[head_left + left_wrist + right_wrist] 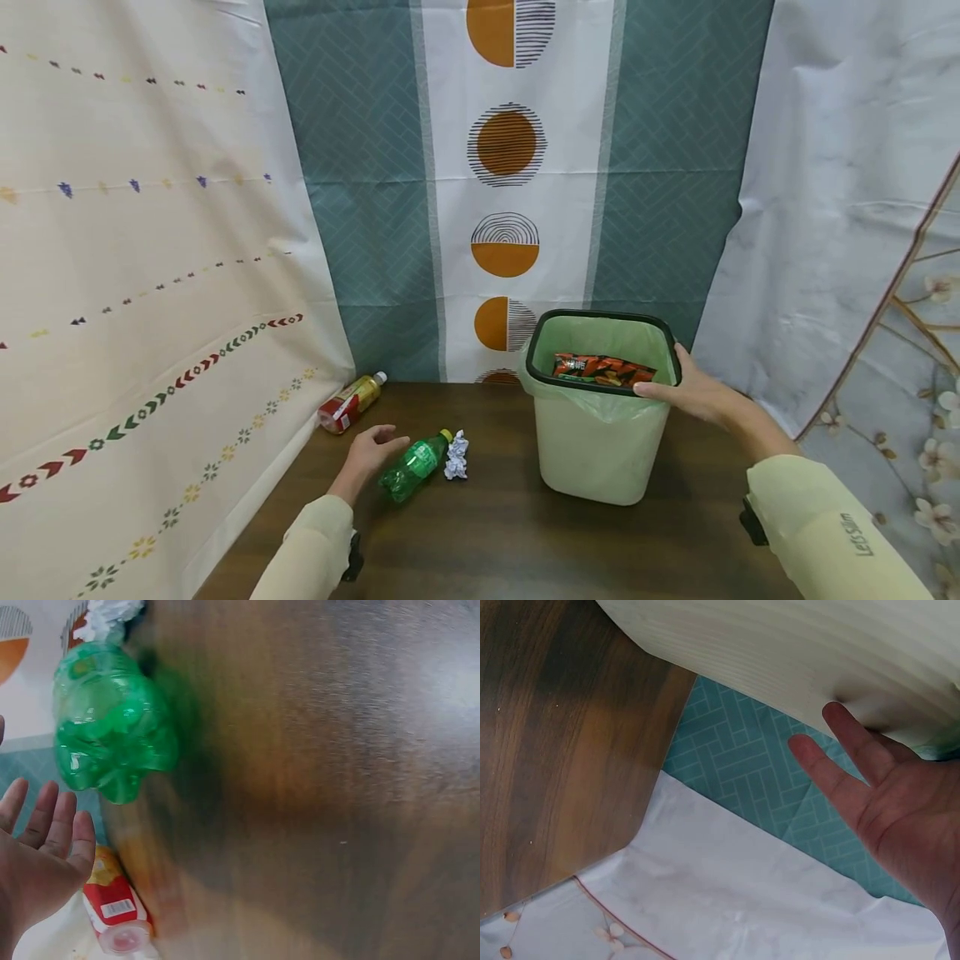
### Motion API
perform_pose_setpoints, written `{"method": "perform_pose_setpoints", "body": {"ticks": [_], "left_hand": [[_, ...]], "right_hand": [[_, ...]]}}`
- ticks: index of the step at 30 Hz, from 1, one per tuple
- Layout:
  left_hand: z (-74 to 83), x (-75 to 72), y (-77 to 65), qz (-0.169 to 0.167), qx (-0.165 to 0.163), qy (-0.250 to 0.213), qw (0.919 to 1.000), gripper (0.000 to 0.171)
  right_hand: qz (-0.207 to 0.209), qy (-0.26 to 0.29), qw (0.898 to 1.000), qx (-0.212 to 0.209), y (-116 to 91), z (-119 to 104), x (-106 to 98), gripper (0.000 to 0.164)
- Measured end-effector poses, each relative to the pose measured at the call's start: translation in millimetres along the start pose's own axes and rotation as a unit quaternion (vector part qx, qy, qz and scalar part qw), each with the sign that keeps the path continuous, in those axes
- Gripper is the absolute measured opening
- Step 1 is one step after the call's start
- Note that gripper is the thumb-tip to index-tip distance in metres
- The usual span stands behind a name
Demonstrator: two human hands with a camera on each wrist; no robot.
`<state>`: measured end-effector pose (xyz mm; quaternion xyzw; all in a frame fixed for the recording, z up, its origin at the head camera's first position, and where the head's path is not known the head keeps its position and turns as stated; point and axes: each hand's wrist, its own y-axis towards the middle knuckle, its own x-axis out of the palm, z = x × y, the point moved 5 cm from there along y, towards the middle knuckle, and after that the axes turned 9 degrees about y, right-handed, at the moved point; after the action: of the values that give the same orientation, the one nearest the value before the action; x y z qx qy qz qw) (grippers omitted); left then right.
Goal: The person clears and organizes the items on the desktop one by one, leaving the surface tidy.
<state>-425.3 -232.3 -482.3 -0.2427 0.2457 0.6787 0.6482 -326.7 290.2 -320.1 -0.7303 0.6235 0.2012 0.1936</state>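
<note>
Brown table (480, 542), teal-and-white cloth (517, 196) behind, patterned cream cloth (150, 275) left, blossom-printed cloth (847, 208) right.

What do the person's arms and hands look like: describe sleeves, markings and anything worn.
The left sleeve and right sleeve are pale cream; the right one bears dark lettering, seemingly "LetsSlim". A small black piece shows beside each sleeve. The left hand and right hand wear no gloves.

The person is wearing a pale cream fabric left sleeve (303, 542) and a matching right sleeve (813, 508), the latter bearing dark "LetsSlim" lettering (856, 534). Small black blocky devices (352, 558) are jutting beside both cuffs.
</note>
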Motion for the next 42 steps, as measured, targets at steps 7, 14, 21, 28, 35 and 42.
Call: {"method": "perform_pose_setpoints", "body": {"ticks": [7, 14, 21, 28, 35, 42], "left_hand": [[-10.3, 6.1, -0.7, -0.009, -0.008, -0.002, 0.9999, 0.062], [-16.5, 15.9, -0.1, -0.020, -0.008, 0.009, 0.9997, 0.065], [-22.2, 23.0, 1.1, -0.026, -0.022, -0.004, 0.9994, 0.067], [-22.0, 26.3, -0.3, -0.031, -0.021, 0.008, 0.9993, 0.067], [-26.2, 27.7, -2.6, -0.037, -0.031, 0.018, 0.9987, 0.066], [-28.8, 30.9, -0.5, -0.056, -0.036, 0.019, 0.9976, 0.068]], "right_hand": [[0.001, 0.003, 1.000, -0.005, 1, 0, 2, 0.122], [-0.001, 0.005, 1.000, 0.003, 2, 1, 1, 0.123], [-0.003, 0.009, 1.000, 0.001, 3, 0, 0, 0.122], [0.005, 0.012, 1.000, -0.013, 1, -1, 2, 0.122], [0.008, 0.010, 1.000, -0.017, 1, -1, 3, 0.121], [0.005, 0.008, 1.000, -0.007, 1, 0, 3, 0.122]]}}
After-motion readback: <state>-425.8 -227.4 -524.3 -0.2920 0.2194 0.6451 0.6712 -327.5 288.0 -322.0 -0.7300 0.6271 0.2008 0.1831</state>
